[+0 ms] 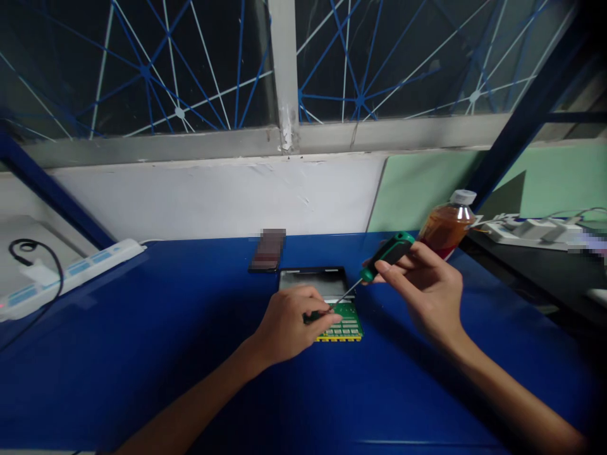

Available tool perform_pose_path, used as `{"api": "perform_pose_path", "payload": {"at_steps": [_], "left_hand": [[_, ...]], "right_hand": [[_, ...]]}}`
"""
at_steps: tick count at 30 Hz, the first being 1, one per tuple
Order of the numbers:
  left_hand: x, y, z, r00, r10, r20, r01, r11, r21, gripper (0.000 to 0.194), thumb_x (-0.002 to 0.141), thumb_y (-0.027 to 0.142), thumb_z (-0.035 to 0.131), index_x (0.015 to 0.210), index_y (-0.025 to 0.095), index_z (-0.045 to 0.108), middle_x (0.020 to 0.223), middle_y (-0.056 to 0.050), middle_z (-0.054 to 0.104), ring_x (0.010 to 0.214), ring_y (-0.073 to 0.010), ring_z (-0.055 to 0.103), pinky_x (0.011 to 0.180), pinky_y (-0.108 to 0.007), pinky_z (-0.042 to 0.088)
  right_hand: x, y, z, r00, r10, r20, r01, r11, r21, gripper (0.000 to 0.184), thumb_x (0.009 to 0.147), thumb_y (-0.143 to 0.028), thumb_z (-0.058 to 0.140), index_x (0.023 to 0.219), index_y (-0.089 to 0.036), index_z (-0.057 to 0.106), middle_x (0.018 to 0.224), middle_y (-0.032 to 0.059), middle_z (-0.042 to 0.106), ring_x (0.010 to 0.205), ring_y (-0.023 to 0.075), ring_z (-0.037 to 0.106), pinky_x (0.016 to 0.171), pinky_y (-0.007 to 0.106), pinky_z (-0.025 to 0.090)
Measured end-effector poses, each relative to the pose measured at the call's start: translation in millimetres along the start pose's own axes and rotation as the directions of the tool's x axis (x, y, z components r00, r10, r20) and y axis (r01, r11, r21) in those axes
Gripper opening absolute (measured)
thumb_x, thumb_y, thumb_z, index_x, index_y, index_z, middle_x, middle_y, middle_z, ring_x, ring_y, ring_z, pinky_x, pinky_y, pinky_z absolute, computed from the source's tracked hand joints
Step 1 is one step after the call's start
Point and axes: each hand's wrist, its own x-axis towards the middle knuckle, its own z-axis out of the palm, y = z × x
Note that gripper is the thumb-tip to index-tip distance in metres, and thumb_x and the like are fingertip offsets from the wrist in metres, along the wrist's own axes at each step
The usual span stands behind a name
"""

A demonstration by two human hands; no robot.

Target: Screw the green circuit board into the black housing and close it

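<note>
My right hand (420, 287) is closed round the green and black handle of a screwdriver (386, 254), whose thin shaft slants down and left to a green circuit board (348, 323) on the blue table (142, 341). My left hand (291, 322) rests on the board's left part with its fingers curled, pinching at the spot where the screwdriver tip meets the board. The board lies in a dark flat device with a grey screen panel (313, 279) at its far end. What the left fingers pinch is too small to make out.
A dark phone (267, 253) lies flat just beyond the device. A plastic bottle of amber liquid (446, 226) stands behind my right hand. A white power strip (66, 275) with a black cable lies at the left, another strip (531, 230) at the right. A white wall and windows back the table.
</note>
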Motion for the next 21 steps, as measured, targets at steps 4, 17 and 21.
{"api": "perform_pose_path", "payload": {"at_steps": [4,17,21], "left_hand": [[0.0,2.6,-1.9,0.999,0.049,0.013,-0.05,0.996,0.075,0.023,0.082,0.039,0.064,0.08,0.018,0.072,0.077,-0.004,0.066,0.072,-0.0153,0.059,0.066,-0.029,0.046],[-1.8,1.4,-3.7,0.999,0.032,0.034,-0.031,0.999,-0.017,0.018,0.082,0.033,0.063,0.092,0.02,0.071,0.085,-0.003,0.066,0.077,-0.0162,0.061,0.072,-0.031,0.047],[-0.7,2.0,-6.3,0.999,0.008,0.032,-0.005,0.998,-0.07,0.018,0.082,0.033,0.062,0.091,0.019,0.071,0.085,-0.004,0.066,0.075,-0.016,0.06,0.069,-0.03,0.047]], "right_hand": [[-0.6,2.1,-0.4,1.0,-0.001,0.018,0.001,1.0,-0.015,0.022,0.075,-0.019,0.07,0.095,-0.021,0.062,0.068,-0.0024,0.06,0.058,0.0121,0.063,0.058,0.026,0.056],[-1.8,3.9,-2.0,0.998,-0.011,0.057,0.014,0.999,-0.047,0.025,0.076,-0.018,0.07,0.098,-0.02,0.06,0.074,0.0,0.065,0.062,0.0143,0.065,0.057,0.027,0.054],[-2.1,3.6,-1.9,0.998,-0.02,0.058,0.023,0.998,-0.055,0.026,0.075,-0.018,0.07,0.098,-0.019,0.06,0.075,0.0003,0.065,0.062,0.0151,0.065,0.057,0.029,0.054]]}}
